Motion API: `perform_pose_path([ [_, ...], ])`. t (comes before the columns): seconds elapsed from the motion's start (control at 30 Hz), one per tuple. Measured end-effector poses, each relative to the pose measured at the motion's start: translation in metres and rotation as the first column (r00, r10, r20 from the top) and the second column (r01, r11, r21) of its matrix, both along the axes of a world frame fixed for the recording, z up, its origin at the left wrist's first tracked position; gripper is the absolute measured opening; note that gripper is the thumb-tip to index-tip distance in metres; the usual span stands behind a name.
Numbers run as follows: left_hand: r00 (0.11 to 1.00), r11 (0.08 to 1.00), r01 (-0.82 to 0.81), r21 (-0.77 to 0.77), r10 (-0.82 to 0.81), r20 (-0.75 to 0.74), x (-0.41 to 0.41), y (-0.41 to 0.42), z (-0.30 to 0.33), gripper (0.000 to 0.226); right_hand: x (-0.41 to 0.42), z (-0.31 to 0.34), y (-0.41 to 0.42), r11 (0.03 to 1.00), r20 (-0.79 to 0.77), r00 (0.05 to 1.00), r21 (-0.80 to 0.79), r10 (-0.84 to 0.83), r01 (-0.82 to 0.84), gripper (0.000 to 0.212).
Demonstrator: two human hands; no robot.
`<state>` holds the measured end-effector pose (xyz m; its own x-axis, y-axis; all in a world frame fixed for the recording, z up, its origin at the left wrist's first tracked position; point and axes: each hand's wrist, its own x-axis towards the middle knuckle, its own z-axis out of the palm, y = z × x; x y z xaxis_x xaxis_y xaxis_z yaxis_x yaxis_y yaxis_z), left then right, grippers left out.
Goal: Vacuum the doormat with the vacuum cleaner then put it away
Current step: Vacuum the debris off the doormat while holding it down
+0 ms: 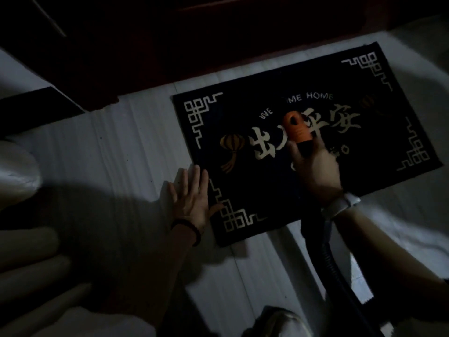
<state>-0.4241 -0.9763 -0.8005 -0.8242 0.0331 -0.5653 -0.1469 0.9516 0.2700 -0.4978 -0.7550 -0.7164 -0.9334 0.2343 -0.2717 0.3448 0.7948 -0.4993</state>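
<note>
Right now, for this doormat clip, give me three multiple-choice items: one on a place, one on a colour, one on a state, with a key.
1. Where does the left hand lie?
A. flat at the doormat's near left edge
B. on the hose
C. on the door

2. What colour is the vacuum nozzle?
A. white
B. orange
C. green

3. How does the right hand stand?
A. open above the floor
B. flat on the mat
C. gripping the vacuum's dark handle behind the nozzle

Key: 1 A, straight fingers lie across the mat's edge and the pale floor; 2 B, the tip over the mat's lettering is orange; 3 C, fingers curl round the handle, with the black hose trailing back beneath the wrist.
</note>
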Motion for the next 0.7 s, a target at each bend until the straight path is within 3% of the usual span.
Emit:
perform_pose_path([
  [0.1, 1.000, 1.000, -0.006, -0.005, 0.006, -0.009, 0.002, 0.002, -0.001, 0.088, 0.043, -0.005, -0.042, 0.945, 0.057, 0.944, -0.031, 0.326, -0.325, 0.044],
  [0.17, 1.000, 1.000, 0.000, -0.027, 0.000, -0.015, 0.002, 0.003, -0.001, 0.087, 0.050, -0.004, -0.046, 0.914, 0.087, 0.911, 0.019, 0.403, -0.406, 0.046],
  [0.33, 1.000, 1.000, -0.008, -0.011, 0.008, -0.013, 0.003, 0.002, 0.001, 0.088, -0.007, -0.001, 0.002, 0.999, 0.039, 0.999, 0.033, -0.032, 0.031, 0.054],
  [0.4, 1.000, 1.000, -0.003, -0.018, 0.002, -0.017, 0.002, 0.001, 0.000, 0.088, -0.005, -0.002, -0.008, 1.000, 0.020, 1.000, -0.010, -0.009, 0.009, 0.051],
  [0.53, 0.999, 0.999, -0.017, -0.041, 0.016, -0.028, 0.001, 0.005, 0.001, 0.089, 0.041, -0.003, -0.043, 0.937, 0.113, 0.930, -0.013, 0.349, -0.350, 0.046],
  [0.6, 0.999, 0.999, -0.030, -0.023, 0.029, -0.024, 0.001, 0.005, 0.000, 0.089, 0.031, -0.001, -0.030, 0.952, 0.128, 0.946, 0.033, 0.298, -0.305, 0.047],
  [0.7, 0.999, 1.000, -0.018, -0.016, 0.018, -0.037, 0.001, 0.003, -0.001, 0.090, -0.009, 0.003, 0.000, 0.997, 0.100, 0.992, -0.015, 0.079, -0.078, 0.050],
])
